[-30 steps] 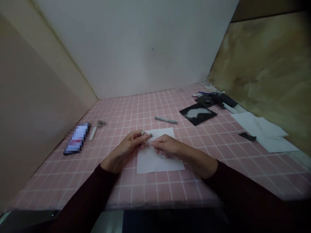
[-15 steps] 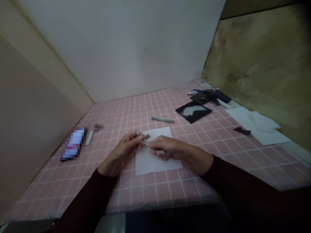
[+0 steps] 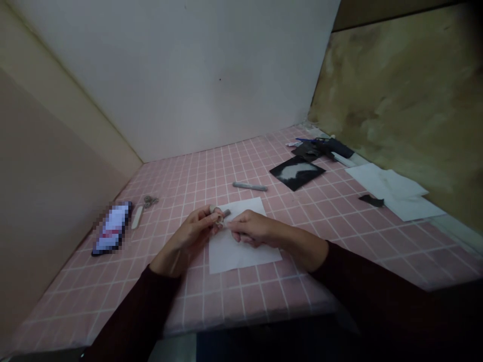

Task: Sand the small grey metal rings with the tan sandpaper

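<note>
Over a white sheet of paper (image 3: pixel 241 256), my left hand (image 3: pixel 199 226) pinches a small pale object (image 3: pixel 219 219) too tiny to make out. A short grey piece (image 3: pixel 227 213) sticks out beside its fingertips. My right hand (image 3: pixel 252 229) is closed, its fingertips close to the same small object; whatever it grips is mostly hidden by the fingers. Behind the paper lies a grey stick (image 3: pixel 249 186).
A phone (image 3: pixel 112 229), a white flat stick (image 3: pixel 138 217) and small grey rings (image 3: pixel 150 201) lie at left. Black paper with pale powder (image 3: pixel 297 172), dark cloths (image 3: pixel 335 149), white sheets (image 3: pixel 396 191) and a black scrap (image 3: pixel 372 200) lie at right.
The view has shifted slightly, so the table items appear a little further left. Both hands keep nearly the same pose, the right fingers moved only slightly.
</note>
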The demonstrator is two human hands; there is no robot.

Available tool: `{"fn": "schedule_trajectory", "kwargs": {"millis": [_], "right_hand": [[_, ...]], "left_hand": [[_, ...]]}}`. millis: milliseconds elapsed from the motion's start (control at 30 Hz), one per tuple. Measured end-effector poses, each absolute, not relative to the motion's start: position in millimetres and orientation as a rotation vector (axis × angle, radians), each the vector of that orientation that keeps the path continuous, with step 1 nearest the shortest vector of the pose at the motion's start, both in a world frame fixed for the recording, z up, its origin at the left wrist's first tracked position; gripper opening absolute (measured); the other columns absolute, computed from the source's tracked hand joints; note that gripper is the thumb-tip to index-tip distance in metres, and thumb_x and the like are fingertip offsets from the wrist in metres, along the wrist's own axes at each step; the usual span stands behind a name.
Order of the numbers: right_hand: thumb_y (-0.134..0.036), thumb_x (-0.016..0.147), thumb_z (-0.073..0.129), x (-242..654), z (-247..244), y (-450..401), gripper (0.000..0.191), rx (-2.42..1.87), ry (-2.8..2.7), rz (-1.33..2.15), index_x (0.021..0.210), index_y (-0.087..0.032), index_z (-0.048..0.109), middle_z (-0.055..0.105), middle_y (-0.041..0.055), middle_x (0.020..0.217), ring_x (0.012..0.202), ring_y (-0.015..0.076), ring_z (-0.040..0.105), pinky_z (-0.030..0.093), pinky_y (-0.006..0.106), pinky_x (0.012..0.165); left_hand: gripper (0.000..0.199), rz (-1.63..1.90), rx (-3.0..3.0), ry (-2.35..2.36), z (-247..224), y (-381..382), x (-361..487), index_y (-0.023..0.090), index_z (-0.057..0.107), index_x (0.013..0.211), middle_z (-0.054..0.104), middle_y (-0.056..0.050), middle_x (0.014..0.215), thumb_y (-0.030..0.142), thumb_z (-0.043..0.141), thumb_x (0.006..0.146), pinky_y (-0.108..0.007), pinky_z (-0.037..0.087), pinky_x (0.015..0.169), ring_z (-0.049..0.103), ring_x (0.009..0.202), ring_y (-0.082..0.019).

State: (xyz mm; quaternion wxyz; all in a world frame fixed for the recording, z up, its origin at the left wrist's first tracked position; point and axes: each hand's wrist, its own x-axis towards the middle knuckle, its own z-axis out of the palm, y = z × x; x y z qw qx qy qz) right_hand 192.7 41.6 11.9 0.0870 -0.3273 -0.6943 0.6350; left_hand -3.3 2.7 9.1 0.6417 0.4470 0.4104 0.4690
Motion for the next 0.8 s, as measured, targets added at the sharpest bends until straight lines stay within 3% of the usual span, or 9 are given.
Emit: {"fn": "schedule_trajectory", "kwargs": {"millis": [100,200,267,333,433,533,633,700,800], "right_hand": [[-0.039,0.101,0.038,193.2,11.4,43.4,0.041,-0.928,-1.932,2.152,0.067,-0.02,0.049,0.029,-0.0089,0.043,0.039,0.009,0.021,0.022,0.024,0.044],[-0.03,0.097,0.047,194.6,8.8,41.3,0.037,-0.966,-2.223,1.505,0.063,-0.017,0.052,0.043,-0.0034,0.051,0.049,0.0099,0.037,0.027,0.025,0.052],[-0.027,0.095,0.051,195.5,7.1,38.3,0.03,-0.971,-2.394,0.943,0.068,-0.016,0.059,0.055,0.0018,0.061,0.059,0.0127,0.046,0.028,0.027,0.059],[-0.03,0.096,0.051,195.6,6.2,35.6,0.027,-0.973,-2.464,0.635,0.077,-0.016,0.064,0.061,0.0054,0.069,0.064,0.0152,0.049,0.028,0.029,0.061],[-0.026,0.096,0.051,193.5,7.1,35.5,0.03,-0.987,-2.42,0.81,0.07,-0.015,0.06,0.059,0.0045,0.067,0.063,0.0138,0.049,0.03,0.028,0.061],[-0.028,0.098,0.045,191.4,9.6,39.3,0.038,-0.989,-2.194,1.531,0.062,-0.018,0.05,0.043,-0.003,0.05,0.048,0.0099,0.038,0.029,0.024,0.052],[-0.04,0.102,0.036,191.7,11.7,42.3,0.041,-0.916,-1.951,2.12,0.068,-0.02,0.048,0.028,-0.0096,0.043,0.039,0.0092,0.021,0.023,0.024,0.044],[-0.038,0.101,0.038,193.0,12.0,42.1,0.041,-0.934,-2.023,1.996,0.066,-0.02,0.048,0.031,-0.0083,0.044,0.041,0.0091,0.024,0.025,0.024,0.045],[-0.029,0.097,0.049,195.4,10.7,39.3,0.035,-0.986,-2.322,1.186,0.065,-0.017,0.055,0.05,-0.0003,0.057,0.055,0.0116,0.045,0.031,0.026,0.057]], "left_hand": [[0.028,1.082,1.052,0.929,9.9,1.9,-3.4,0.013,0.07,0.088,0.058,0.001,0.065,0.034,0.083,0.075,-0.018,0.037,0.056,0.049,0.055,-0.007],[0.026,1.004,1.015,0.956,11.0,1.9,-5.2,0.012,0.07,0.084,0.058,0.001,0.064,0.034,0.082,0.076,-0.017,0.033,0.051,0.046,0.051,-0.005],[0.026,0.935,0.995,0.957,11.6,2.4,-6.5,0.011,0.07,0.081,0.058,0.0,0.065,0.034,0.081,0.077,-0.018,0.03,0.048,0.045,0.05,-0.005],[0.025,0.909,0.99,0.948,11.4,3.0,-7.4,0.01,0.069,0.078,0.058,-0.001,0.066,0.033,0.08,0.078,-0.018,0.029,0.047,0.045,0.05,-0.005],[0.023,0.977,0.992,0.943,9.2,3.5,-7.3,0.011,0.07,0.08,0.059,-0.001,0.067,0.03,0.08,0.077,-0.017,0.033,0.05,0.046,0.052,-0.005],[0.024,1.068,1.02,0.938,7.1,3.1,-5.8,0.012,0.07,0.086,0.059,0.001,0.067,0.031,0.081,0.077,-0.017,0.036,0.054,0.049,0.055,-0.006],[0.025,1.113,1.073,0.932,7.8,2.2,-4.7,0.013,0.069,0.09,0.059,0.001,0.067,0.032,0.081,0.078,-0.018,0.039,0.057,0.05,0.057,-0.007],[0.023,1.096,1.062,0.942,9.4,2.0,-5.0,0.013,0.069,0.088,0.059,0.001,0.067,0.031,0.08,0.079,-0.018,0.039,0.056,0.049,0.055,-0.006],[0.022,0.98,1.001,0.964,12.1,2.6,-7.2,0.011,0.069,0.081,0.059,0.0,0.064,0.031,0.078,0.08,-0.018,0.033,0.048,0.046,0.049,-0.005]]}}
